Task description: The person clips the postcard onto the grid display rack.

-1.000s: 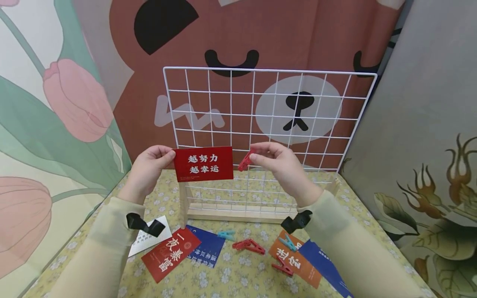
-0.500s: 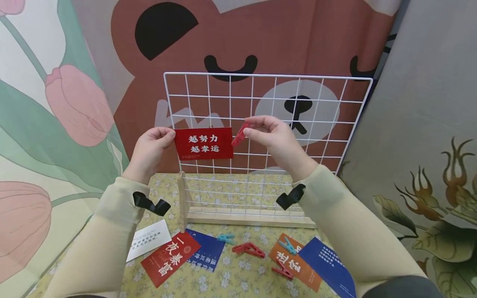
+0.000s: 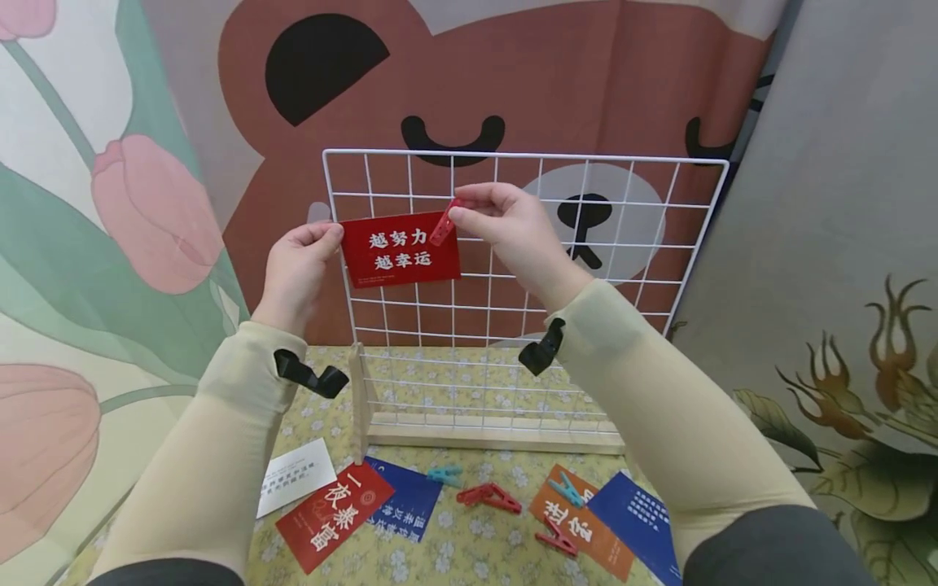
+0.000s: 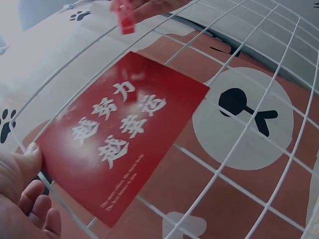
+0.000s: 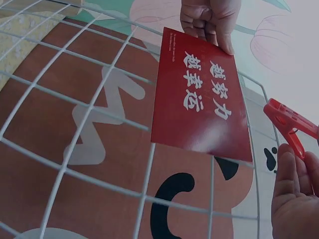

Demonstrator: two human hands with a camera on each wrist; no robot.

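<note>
A red card [image 3: 399, 273] with white characters is held up in front of the white wire grid [image 3: 579, 309], near its upper left. My left hand [image 3: 299, 264] pinches the card's left edge between thumb and fingers. My right hand [image 3: 513, 236] pinches a red clothespin [image 3: 443, 225], which overlaps the card's upper right corner in the head view. In the right wrist view the clothespin [image 5: 288, 122] stands apart from the card [image 5: 199, 99], beyond its edge. The left wrist view shows the card [image 4: 124, 134] lying close against the grid wires.
Below lie a white card [image 3: 296, 476], a red card [image 3: 333, 517], blue cards [image 3: 401, 496] [image 3: 633, 517] and an orange card [image 3: 611, 545]. Red clothespins [image 3: 489, 496] and blue ones [image 3: 444, 475] lie among them. The grid's wooden base [image 3: 498, 435] stands on a flowered cloth [image 3: 476, 553].
Both hands have risen along the grid, carrying the red card and the clothespin. The right hand has moved left, bringing the clothespin over the card's corner in the head view.
</note>
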